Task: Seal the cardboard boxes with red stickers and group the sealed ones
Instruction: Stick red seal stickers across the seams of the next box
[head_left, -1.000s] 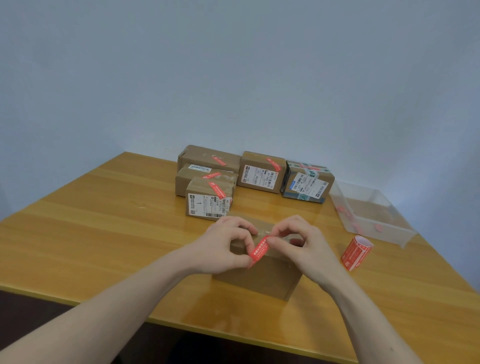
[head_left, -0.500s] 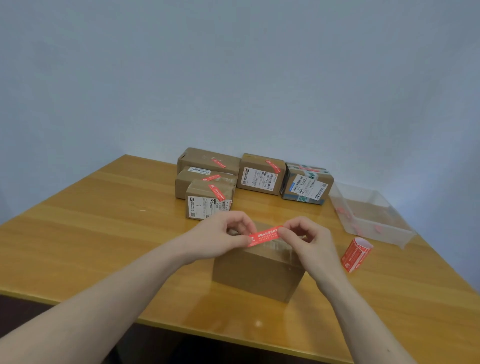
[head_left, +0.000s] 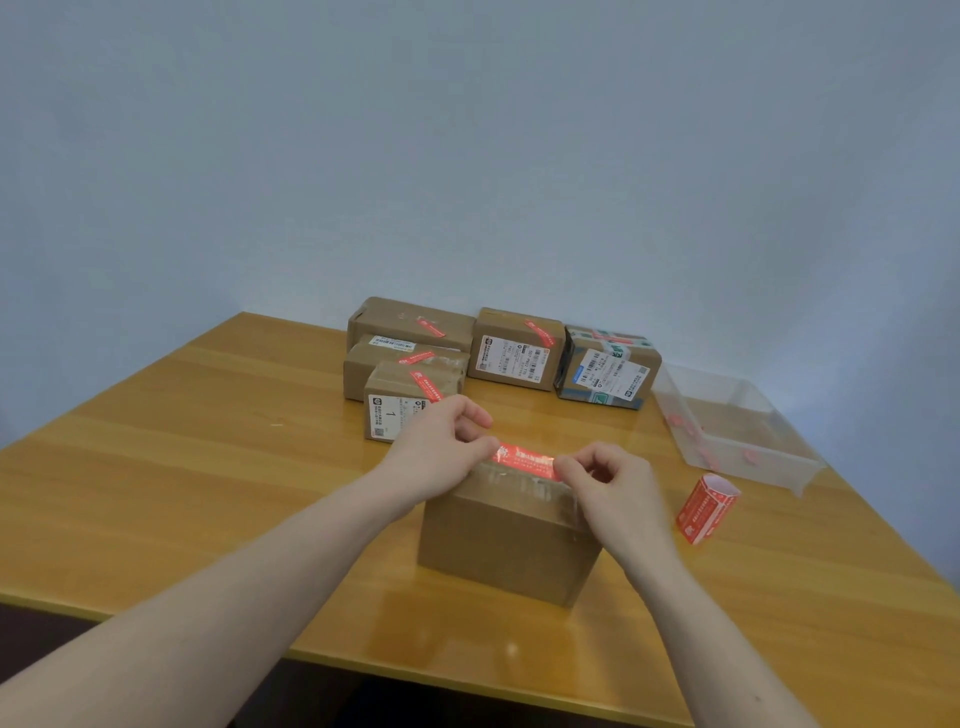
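The red sticker (head_left: 524, 459), its white print too blurred to read, stretches above the near cardboard box (head_left: 506, 540) at the table's front. The left hand (head_left: 441, 447) and right hand (head_left: 610, 486) each pinch one end. A box behind (head_left: 410, 400) shows a label marked "1".

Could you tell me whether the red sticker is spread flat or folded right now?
Spread: the left hand and right hand pinch the red sticker's ends.

The left hand (head_left: 441, 447) covers the right part of a labelled box (head_left: 410, 400) behind it. Print on the red sticker (head_left: 524, 457) is blurred, and shipping labels are too small to read. The table (head_left: 156, 467) runs off the left, right and near edges.
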